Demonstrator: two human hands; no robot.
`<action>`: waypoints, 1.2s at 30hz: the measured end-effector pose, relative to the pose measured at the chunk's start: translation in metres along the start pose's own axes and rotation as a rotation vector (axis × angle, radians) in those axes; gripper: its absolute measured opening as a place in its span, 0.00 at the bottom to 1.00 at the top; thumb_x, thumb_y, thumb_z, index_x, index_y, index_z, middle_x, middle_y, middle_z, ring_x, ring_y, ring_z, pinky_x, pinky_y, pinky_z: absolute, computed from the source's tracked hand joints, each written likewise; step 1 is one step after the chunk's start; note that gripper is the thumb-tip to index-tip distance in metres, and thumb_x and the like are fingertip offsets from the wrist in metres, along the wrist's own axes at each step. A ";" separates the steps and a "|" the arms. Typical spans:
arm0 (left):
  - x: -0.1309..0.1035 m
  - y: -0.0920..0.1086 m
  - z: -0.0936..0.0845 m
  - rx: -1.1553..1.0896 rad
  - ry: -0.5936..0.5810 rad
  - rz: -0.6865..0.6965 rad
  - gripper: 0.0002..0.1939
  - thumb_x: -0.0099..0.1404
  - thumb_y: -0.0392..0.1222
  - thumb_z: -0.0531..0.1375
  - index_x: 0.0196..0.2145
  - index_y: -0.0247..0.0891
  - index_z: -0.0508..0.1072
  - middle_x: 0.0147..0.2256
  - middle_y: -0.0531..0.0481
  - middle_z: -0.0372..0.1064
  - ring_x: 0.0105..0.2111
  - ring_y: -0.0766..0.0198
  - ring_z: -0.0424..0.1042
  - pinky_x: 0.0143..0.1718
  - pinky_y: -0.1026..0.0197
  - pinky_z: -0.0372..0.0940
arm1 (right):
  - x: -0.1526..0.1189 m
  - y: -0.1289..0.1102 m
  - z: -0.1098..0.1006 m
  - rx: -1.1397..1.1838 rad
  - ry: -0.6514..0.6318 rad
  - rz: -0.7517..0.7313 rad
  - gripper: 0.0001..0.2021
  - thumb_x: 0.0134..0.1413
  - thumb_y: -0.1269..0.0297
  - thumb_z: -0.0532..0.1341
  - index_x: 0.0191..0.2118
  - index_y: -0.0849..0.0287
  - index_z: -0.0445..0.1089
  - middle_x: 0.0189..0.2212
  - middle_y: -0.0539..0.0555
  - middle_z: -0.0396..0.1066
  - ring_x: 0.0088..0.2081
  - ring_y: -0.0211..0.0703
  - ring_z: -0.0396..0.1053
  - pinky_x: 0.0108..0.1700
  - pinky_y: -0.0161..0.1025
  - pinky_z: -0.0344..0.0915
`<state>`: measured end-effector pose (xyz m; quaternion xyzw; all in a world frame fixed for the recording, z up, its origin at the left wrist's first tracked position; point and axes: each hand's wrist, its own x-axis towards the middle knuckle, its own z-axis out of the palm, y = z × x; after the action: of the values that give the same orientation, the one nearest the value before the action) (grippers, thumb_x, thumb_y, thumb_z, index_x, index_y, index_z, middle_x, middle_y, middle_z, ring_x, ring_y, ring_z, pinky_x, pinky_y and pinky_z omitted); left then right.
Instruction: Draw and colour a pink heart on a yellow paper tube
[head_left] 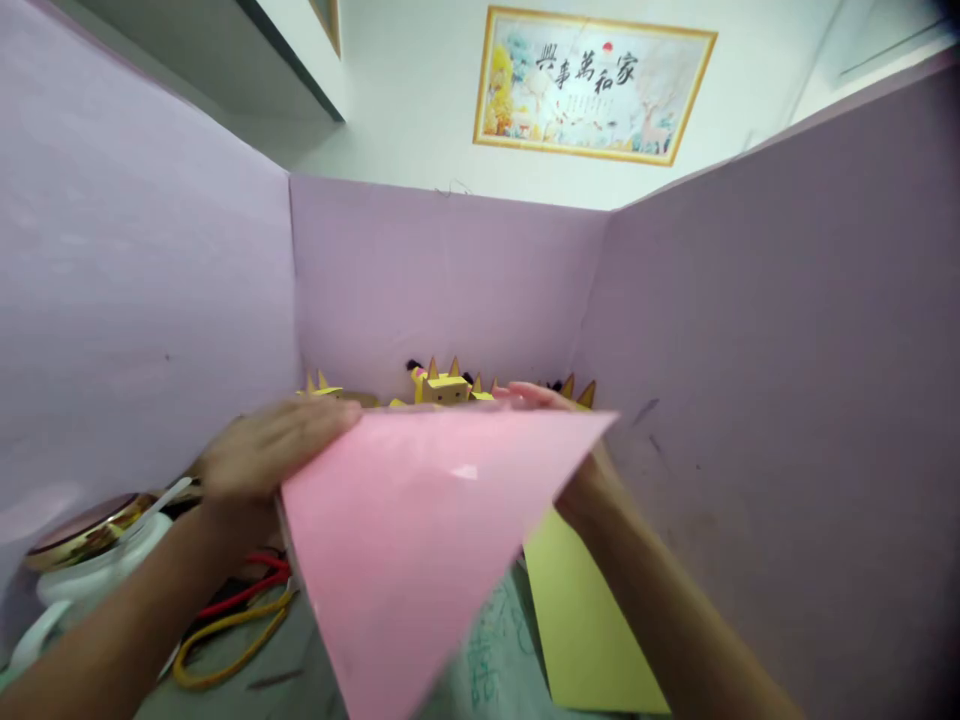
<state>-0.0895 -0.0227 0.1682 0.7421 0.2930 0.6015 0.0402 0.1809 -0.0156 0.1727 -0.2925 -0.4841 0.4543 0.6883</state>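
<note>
A large pink sheet of paper (435,510) is lifted in front of me, tilted, with its lower point toward me. My left hand (281,445) is closed on its upper left edge, fingers together. On the other side, my right hand (585,490) holds the sheet from behind near the right corner; some fingertips show above the top edge and the rest are hidden. Partly under my right forearm, a yellow sheet of paper (592,620) lies on the work surface (487,660), which has green handwriting on it.
Purple panels (450,260) enclose the space on three sides. Several small yellow cardboard figures (446,388) with pointed ears stand at the back. At left are a white jar (105,560) with a gold-rimmed lid (90,525), red handles (247,585) and a yellow loop (232,650).
</note>
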 end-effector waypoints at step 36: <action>-0.131 -0.008 0.092 -0.114 -0.650 -1.268 0.03 0.43 0.36 0.54 0.16 0.37 0.61 0.14 0.56 0.55 0.16 0.70 0.54 0.19 0.66 0.46 | -0.145 0.101 -0.010 0.355 0.361 1.024 0.19 0.28 0.69 0.67 0.33 0.61 0.62 0.28 0.56 0.72 0.30 0.42 0.71 0.38 0.39 0.66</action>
<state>-0.0220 -0.0521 0.0258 0.5671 0.6095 0.2252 0.5061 0.1384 -0.1046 0.0265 -0.4425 -0.0716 0.7472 0.4907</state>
